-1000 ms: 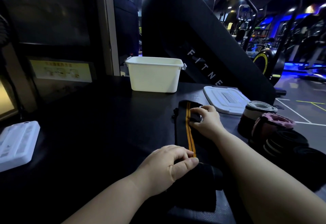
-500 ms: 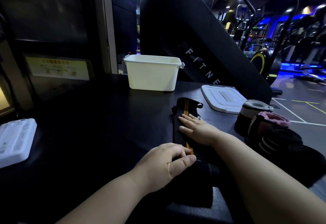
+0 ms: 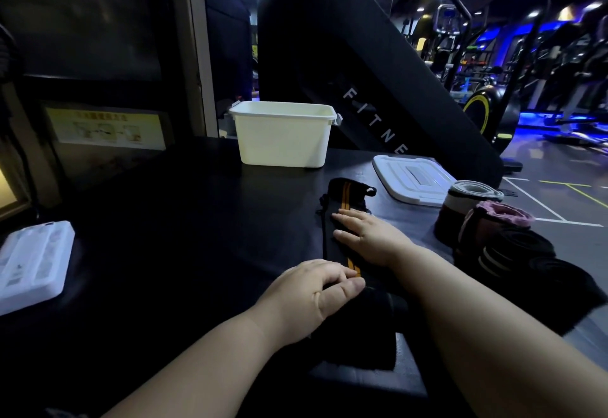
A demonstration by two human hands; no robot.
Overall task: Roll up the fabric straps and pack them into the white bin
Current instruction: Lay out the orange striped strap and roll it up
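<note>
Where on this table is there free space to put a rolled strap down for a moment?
The widest bare stretch of table lies between the white tray, the white bin and the black strap. The right side is crowded: the lid and the rolled straps sit close together.

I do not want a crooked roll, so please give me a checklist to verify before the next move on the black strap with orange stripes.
1. Strap lies stretched out along the table: ok.
2. Right hand rests flat on the strap, fingers straight: ok.
3. Left hand grips the strap's near end: ok.
4. Near end rolled tight and even: cannot tell, the left hand covers it.
5. White bin is open, its lid lying on the table to the right: ok.
6. Free room inside the bin: cannot tell, the inside is hidden.
</note>
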